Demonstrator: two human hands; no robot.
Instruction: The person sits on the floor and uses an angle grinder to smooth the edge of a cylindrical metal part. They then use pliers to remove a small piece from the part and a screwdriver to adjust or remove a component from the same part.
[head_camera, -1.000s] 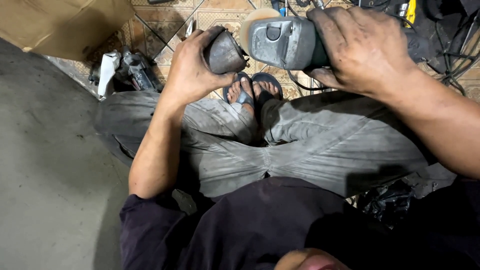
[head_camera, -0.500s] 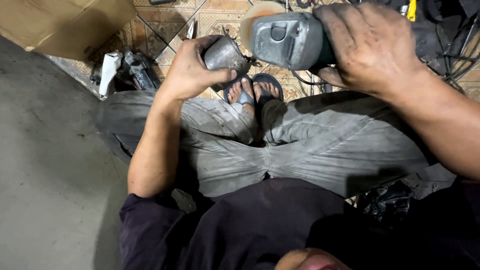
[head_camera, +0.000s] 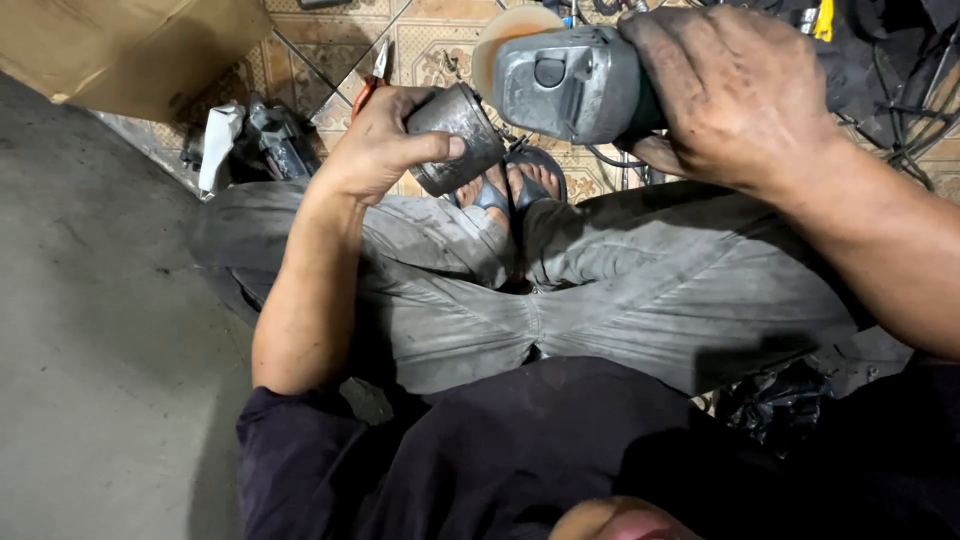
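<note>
left hand (head_camera: 375, 150) closed around grey metal cylinder (head_camera: 458, 135), held above crossed legs | right hand (head_camera: 725, 95) at 3 o'clock of it, gripping grey angle grinder (head_camera: 570, 80), disc (head_camera: 510, 25) at 12 | pliers (head_camera: 372, 80) on tiled floor (head_camera: 330, 45) at 10 | cardboard box (head_camera: 130, 45) far 9

A dull grey metal cylinder (head_camera: 458, 136) is held tilted just beside a grey angle grinder (head_camera: 570, 82) above the knees.

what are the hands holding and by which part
Left hand grips a grey metal cup round its side. Right hand holds a grinder by its body, behind the head.
</note>
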